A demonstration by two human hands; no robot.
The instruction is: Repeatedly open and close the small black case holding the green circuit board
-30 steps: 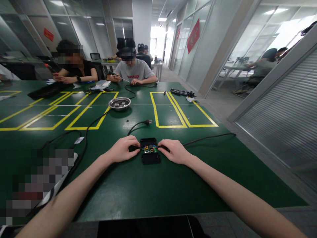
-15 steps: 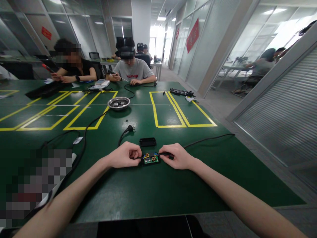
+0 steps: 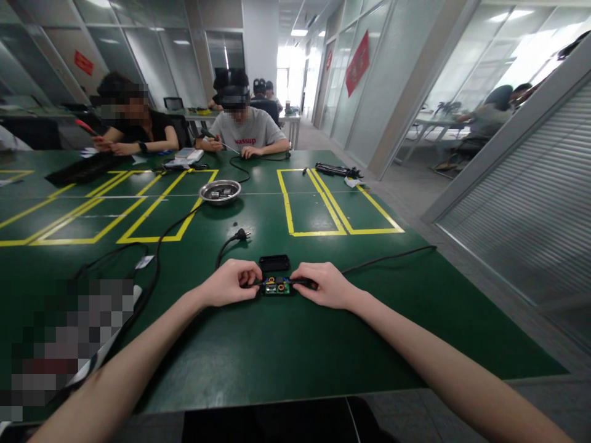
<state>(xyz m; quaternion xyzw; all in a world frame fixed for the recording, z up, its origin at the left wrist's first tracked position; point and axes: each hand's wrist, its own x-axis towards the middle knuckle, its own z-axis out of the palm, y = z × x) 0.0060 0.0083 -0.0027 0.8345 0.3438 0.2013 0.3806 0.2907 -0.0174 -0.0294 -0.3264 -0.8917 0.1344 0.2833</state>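
A small green circuit board (image 3: pixel 276 287) with copper coils sits in a black case half on the green table (image 3: pixel 286 351), between my two hands. My left hand (image 3: pixel 229 283) is closed in a pinch on the black cable at the board's left end. That cable runs up to a black plug (image 3: pixel 240 234). My right hand (image 3: pixel 323 285) is closed on the black cable (image 3: pixel 392 255) leaving the board's right end. A black case lid (image 3: pixel 274 263) lies just behind the board, apart from both hands.
A metal bowl (image 3: pixel 220 191) stands farther back among yellow floor-tape rectangles (image 3: pixel 318 209). Black cords (image 3: pixel 152 264) trail at the left. Two people sit at the far edge of the table. A black tool (image 3: pixel 333 170) lies at the back right. The table's right edge drops to a corridor.
My hands lifted the board with its case half out from the other black half and drew it toward me, then pushed it back a little. The plug slid left.
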